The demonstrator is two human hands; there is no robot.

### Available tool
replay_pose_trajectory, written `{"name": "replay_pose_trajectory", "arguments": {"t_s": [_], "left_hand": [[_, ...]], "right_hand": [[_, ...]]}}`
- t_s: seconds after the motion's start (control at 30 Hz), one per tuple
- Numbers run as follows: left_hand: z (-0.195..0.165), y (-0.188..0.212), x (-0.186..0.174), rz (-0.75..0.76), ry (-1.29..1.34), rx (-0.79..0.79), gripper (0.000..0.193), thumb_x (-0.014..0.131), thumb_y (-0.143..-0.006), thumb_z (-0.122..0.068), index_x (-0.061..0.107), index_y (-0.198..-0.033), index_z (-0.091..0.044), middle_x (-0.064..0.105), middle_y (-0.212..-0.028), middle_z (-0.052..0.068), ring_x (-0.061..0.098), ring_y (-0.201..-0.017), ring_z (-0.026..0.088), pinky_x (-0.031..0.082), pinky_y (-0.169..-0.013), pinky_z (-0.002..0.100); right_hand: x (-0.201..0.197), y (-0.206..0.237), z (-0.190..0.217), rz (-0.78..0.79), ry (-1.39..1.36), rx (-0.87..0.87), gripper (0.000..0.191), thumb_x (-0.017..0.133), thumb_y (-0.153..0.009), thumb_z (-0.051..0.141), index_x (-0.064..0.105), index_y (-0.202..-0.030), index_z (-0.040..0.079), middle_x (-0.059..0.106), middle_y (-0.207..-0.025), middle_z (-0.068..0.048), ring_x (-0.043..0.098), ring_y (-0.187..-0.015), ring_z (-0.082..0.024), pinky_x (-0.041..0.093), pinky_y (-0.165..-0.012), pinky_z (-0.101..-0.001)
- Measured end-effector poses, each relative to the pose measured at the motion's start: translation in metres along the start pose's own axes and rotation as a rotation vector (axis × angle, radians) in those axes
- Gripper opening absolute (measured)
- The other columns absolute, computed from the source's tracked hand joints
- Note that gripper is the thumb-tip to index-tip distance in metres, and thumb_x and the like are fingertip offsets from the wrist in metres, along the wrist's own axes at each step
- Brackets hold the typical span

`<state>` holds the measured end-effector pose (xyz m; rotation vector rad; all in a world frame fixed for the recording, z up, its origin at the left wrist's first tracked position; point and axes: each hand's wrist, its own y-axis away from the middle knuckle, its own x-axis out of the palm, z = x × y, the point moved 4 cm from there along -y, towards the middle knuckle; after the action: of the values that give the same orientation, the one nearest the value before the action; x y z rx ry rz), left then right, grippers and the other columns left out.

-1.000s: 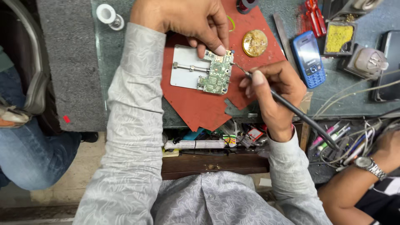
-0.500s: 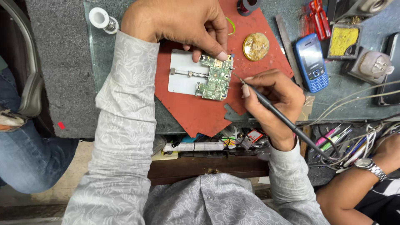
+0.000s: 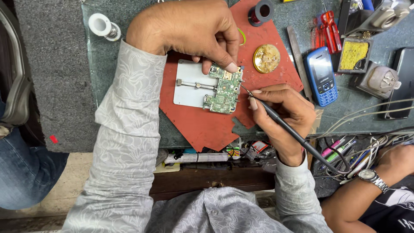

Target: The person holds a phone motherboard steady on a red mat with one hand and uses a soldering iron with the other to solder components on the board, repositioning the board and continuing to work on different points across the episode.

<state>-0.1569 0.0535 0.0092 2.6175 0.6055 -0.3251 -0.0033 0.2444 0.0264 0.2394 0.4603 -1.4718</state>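
Circuit board (image 3: 224, 90) pinned under left hand (image 3: 185, 30) fingers; right hand (image 3: 282, 116) grips soldering iron (image 3: 297, 136).

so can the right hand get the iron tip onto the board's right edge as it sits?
Probably yes. The right hand holds the soldering iron with its tip at the green circuit board's right edge; nothing lies between. The left hand pins only the top corner.

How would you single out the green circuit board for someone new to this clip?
Find the red mat on the bench. On it lies a white holder plate; the green circuit board sits clamped at its right edge, the only green, component-covered piece there.
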Motion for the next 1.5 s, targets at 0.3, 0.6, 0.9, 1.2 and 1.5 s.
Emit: {"name": "replay_pose_trajectory", "arguments": {"t_s": [0.3,0.6,0.9,1.2,1.5], "left_hand": [[0.0,-0.002,0.002,0.004,-0.029,0.073,0.024,0.081,-0.084,-0.031,0.078,-0.091,-0.008,0.074,-0.069,0.0,0.065,-0.054,0.006,0.047,-0.044,0.022],[0.003,-0.001,0.005,0.007,-0.001,0.052,0.024,0.08,-0.086,-0.029,0.077,-0.093,-0.006,0.076,-0.073,0.001,0.068,-0.056,0.006,0.049,-0.045,0.021],[0.007,-0.003,0.008,0.03,0.055,0.075,0.024,0.08,-0.086,-0.028,0.077,-0.094,-0.005,0.075,-0.074,0.002,0.066,-0.057,0.005,0.049,-0.046,0.021],[0.012,-0.006,0.01,0.058,0.112,0.104,0.025,0.08,-0.087,-0.028,0.076,-0.093,-0.004,0.073,-0.073,0.001,0.065,-0.057,0.004,0.051,-0.048,0.019],[0.011,-0.006,0.011,0.051,0.086,0.103,0.025,0.079,-0.087,-0.029,0.076,-0.095,-0.006,0.074,-0.074,0.001,0.065,-0.057,0.005,0.05,-0.048,0.019]], "right_hand": [[0.0,0.001,0.001,-0.002,-0.005,-0.034,0.013,0.075,-0.095,-0.007,0.072,-0.108,-0.005,0.074,-0.103,-0.013,0.071,-0.087,-0.013,0.056,-0.076,-0.0227],[0.001,0.003,0.0,0.0,-0.008,-0.055,0.014,0.075,-0.095,-0.008,0.072,-0.109,-0.005,0.073,-0.102,-0.013,0.071,-0.088,-0.013,0.056,-0.077,-0.0225],[0.001,0.004,-0.001,-0.005,0.011,-0.062,0.015,0.075,-0.095,-0.009,0.072,-0.109,-0.006,0.073,-0.1,-0.013,0.07,-0.085,-0.013,0.055,-0.075,-0.0222],[0.002,0.005,0.0,-0.004,-0.008,-0.022,0.014,0.073,-0.096,-0.01,0.072,-0.109,-0.005,0.073,-0.101,-0.012,0.07,-0.085,-0.012,0.056,-0.075,-0.0216],[0.001,0.006,0.0,0.005,0.003,-0.037,0.014,0.074,-0.095,-0.009,0.072,-0.109,-0.005,0.073,-0.098,-0.012,0.071,-0.084,-0.012,0.055,-0.075,-0.0212]]}}
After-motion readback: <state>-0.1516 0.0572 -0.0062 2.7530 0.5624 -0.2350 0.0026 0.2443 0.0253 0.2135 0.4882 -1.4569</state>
